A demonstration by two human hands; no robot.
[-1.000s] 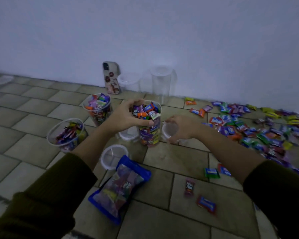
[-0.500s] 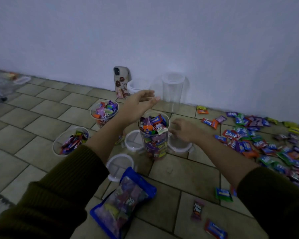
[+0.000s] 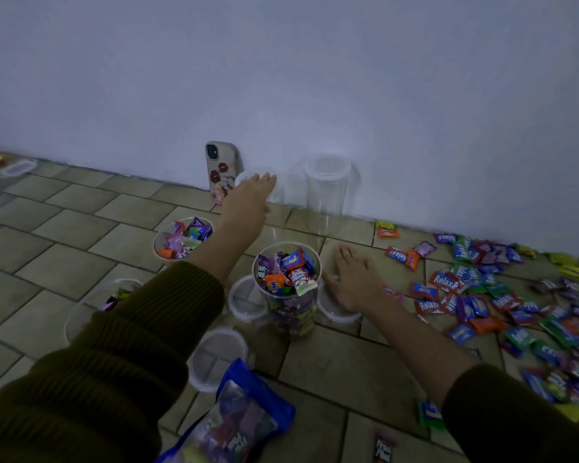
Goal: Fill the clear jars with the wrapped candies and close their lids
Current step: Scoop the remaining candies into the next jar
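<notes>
A tall clear jar (image 3: pixel 290 305) heaped with wrapped candies stands on the tiled floor in the middle, without a lid. My left hand (image 3: pixel 249 200) stretches far forward, fingers spread, onto a short empty clear jar (image 3: pixel 274 192) by the wall. My right hand (image 3: pixel 353 279) lies flat, fingers apart, on a round clear lid (image 3: pixel 335 309) just right of the full jar. A tall empty jar (image 3: pixel 326 188) stands against the wall. Loose wrapped candies (image 3: pixel 475 289) are strewn at the right.
Two more lids (image 3: pixel 246 300) (image 3: pixel 214 359) lie left of and in front of the full jar. Part-filled jars (image 3: pixel 181 240) (image 3: pixel 94 305) stand at the left. A phone (image 3: pixel 221 172) leans on the wall. A blue candy bag (image 3: pixel 238 419) lies near me.
My left hand has left the full jar's top and stretched forward to the short empty jar by the wall. My right hand has flattened onto the lid. The camera moved closer.
</notes>
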